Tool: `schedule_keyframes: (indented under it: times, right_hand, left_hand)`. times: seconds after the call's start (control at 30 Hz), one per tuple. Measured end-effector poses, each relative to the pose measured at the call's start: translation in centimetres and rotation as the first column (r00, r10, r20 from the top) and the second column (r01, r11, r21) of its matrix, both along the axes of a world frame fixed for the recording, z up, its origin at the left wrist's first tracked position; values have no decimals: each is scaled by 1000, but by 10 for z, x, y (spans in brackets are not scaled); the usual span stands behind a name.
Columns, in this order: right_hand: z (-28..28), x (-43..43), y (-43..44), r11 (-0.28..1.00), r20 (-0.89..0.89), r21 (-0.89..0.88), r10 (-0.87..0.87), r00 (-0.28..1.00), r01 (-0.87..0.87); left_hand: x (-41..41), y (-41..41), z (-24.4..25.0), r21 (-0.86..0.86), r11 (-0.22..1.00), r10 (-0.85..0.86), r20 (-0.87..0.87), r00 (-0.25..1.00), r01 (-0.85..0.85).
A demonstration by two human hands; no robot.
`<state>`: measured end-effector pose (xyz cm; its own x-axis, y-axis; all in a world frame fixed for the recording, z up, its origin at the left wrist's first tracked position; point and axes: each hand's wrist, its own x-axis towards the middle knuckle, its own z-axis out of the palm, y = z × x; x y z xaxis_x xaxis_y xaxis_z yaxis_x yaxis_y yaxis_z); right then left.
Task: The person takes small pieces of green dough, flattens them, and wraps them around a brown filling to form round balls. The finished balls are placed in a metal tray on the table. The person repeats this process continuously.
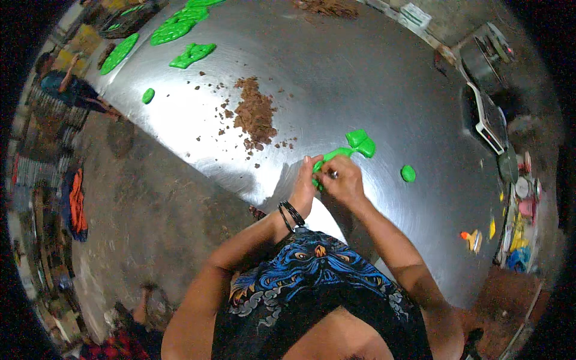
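Observation:
In front of my body, my left hand [305,186] is held upright, its palm against a bright green dough-like mass [317,166]. Curled fingers of my right hand [344,180] press on the same mass from the other side. A small dark, shiny spot shows at the right fingers; I cannot tell what it is. From between the hands, a strand of the green stuff runs across the metal table [315,81] to two flattened green lumps [361,143]. Farther right lies a round green piece [408,173]. Beyond my left hand is a heap of brown crumbs [255,112].
More green slabs [180,24] and a small green disc [148,95] lie far left. Another brown heap [326,6] is at the far edge. On the right are a digital scale [489,119] and an orange-tipped object [471,240]. A person [74,90] is beyond the table's left edge.

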<state>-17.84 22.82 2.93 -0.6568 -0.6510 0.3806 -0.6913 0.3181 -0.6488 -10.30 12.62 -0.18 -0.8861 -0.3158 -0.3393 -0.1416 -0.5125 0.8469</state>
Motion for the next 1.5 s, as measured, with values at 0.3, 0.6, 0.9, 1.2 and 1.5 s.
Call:
schedule_keyframes:
  times: [0.3,0.6,0.9,1.2,1.5]
  right_hand:
    - [15,-20,0,937,407,209,179,896,-282]
    - [-43,23,-19,991,353,136,-52,934,4]
    - [-67,-35,-24,960,811,0,163,561,-279]
    - [-43,3,-11,990,226,-75,132,965,-118]
    - [-31,5,117,921,65,378,-129,990,95]
  left_hand:
    - [-11,-51,7,579,737,-424,-3,906,347]
    - [1,-107,-43,-888,415,-500,-42,865,197]
    - [12,-96,-26,-818,575,-366,-264,892,-7]
    - [22,-66,-25,-907,419,-180,-122,976,-36]
    - [11,-56,-12,-492,847,-211,39,977,202]
